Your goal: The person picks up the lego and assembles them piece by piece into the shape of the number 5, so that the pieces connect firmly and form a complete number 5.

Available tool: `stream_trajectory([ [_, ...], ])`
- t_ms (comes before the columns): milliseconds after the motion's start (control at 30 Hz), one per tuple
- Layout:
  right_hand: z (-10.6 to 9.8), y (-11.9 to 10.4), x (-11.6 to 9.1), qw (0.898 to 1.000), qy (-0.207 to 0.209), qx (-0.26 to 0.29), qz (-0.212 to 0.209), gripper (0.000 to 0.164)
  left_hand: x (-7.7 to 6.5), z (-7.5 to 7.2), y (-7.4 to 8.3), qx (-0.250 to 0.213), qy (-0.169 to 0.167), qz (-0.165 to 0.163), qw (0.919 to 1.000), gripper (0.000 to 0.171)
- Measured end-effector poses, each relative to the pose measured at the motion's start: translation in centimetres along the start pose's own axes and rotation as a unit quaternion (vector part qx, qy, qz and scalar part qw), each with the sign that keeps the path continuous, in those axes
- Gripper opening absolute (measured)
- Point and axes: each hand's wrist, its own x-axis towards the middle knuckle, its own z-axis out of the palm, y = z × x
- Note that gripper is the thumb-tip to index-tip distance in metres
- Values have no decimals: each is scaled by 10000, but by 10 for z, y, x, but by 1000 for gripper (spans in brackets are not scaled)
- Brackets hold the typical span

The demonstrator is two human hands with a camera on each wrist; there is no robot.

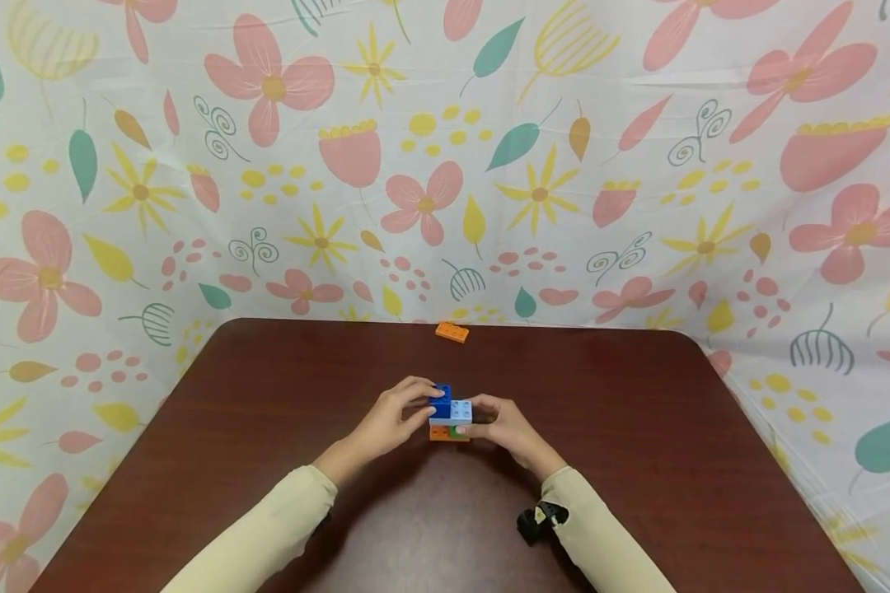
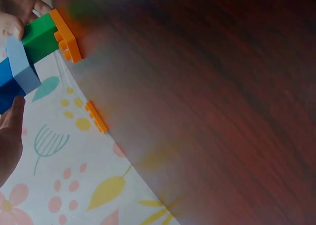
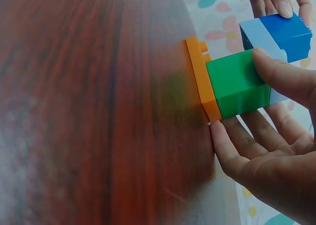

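A small stack of toy building bricks stands on the table in the head view. At its bottom is an orange plate (image 1: 439, 434), with a green brick (image 3: 237, 84) on one end. A light blue plate (image 1: 461, 409) lies over the green brick and juts out sideways. The dark blue brick (image 1: 442, 405) tops that overhang. My left hand (image 1: 391, 416) pinches the dark blue brick between thumb and fingers. From the other side, my right hand (image 1: 510, 427) grips the green brick, thumb on its near face, a fingertip down by the orange plate.
Another orange plate (image 1: 452, 332) lies alone at the far edge of the dark brown table (image 1: 601, 395). Behind that edge hangs a flower-patterned cloth (image 1: 430, 165). A black device (image 1: 537, 523) is strapped under the right sleeve.
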Motion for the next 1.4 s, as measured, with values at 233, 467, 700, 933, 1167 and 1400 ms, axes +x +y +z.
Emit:
stream_trajectory([
  [233, 0, 0, 0, 10000, -34, 15, 9, 38, -1, 3, 4, 138, 55, 36, 9999, 28],
  [467, -1, -2, 0, 10000, -44, -24, -1, 36, -1, 5, 5, 190, 133, 78, 9997, 33],
  [700, -1, 0, 2, 10000, -60, -72, 8, 34, -1, 8, 4, -30, 359, -263, 9990, 46],
  [933, 0, 1, 1, 10000, 12, -52, 66, 37, -2, 11, 4, -713, 480, -891, 9923, 51],
  [1167, -1, 1, 2, 10000, 15, -86, 49, 37, -3, 10, 3, -1438, 337, -1382, 9793, 52],
  [1400, 0, -13, -4, 9999, -93, -56, 45, 33, -6, 14, 0, -1566, 460, -1707, 9717, 44],
])
